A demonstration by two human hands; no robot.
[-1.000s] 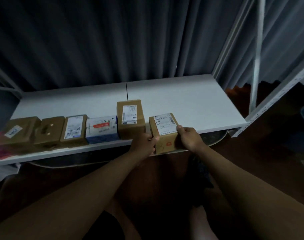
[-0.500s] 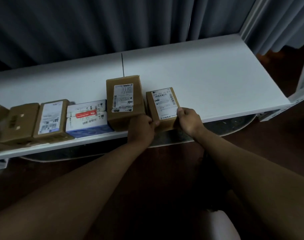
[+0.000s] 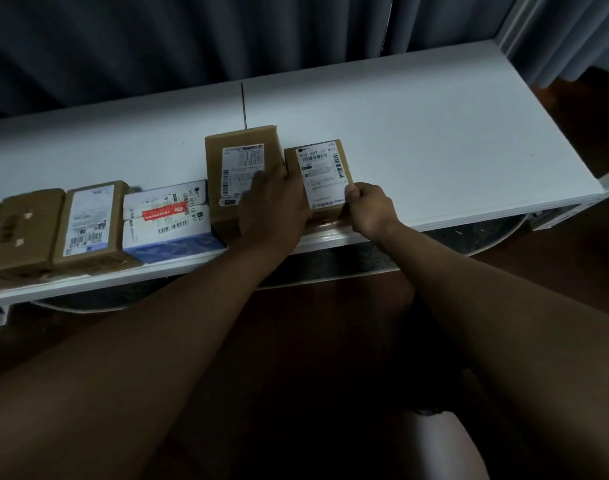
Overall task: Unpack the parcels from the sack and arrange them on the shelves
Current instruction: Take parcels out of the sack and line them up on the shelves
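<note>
A long white flat shelf board (image 3: 434,126) ran across the middle of the frame, with dark grey pleated curtains (image 3: 192,39) hanging behind it along the top. Five parcels stood in a row along the shelf's near edge, from the left edge of the frame to its centre.

At the centre, the small brown cardboard box with a white shipping label on top (image 3: 322,174) sat at the right end of the row, just beside the taller brown cardboard box with a printed white label (image 3: 242,161). The right hand (image 3: 370,211) held the small box at its lower right corner, thumb pressed on the label's edge and the other fingers curled round the near side. The left hand (image 3: 273,206) lay over the seam between the two boxes, covering the lower right of the taller box; its fingers seemed to reach against the small box's left side, but the dim light and the back of the hand hid whether they gripped it.

Left of the taller box lay a white and blue flat box with a red strip label (image 3: 168,220), touching it. Next came a brown cardboard box with a large white label (image 3: 91,223), then a plain brown carton sealed with tape (image 3: 26,230) at the left edge of the frame, slightly blurred.

Both bare forearms stretched up from the bottom of the frame over a dark floor (image 3: 556,271).
</note>
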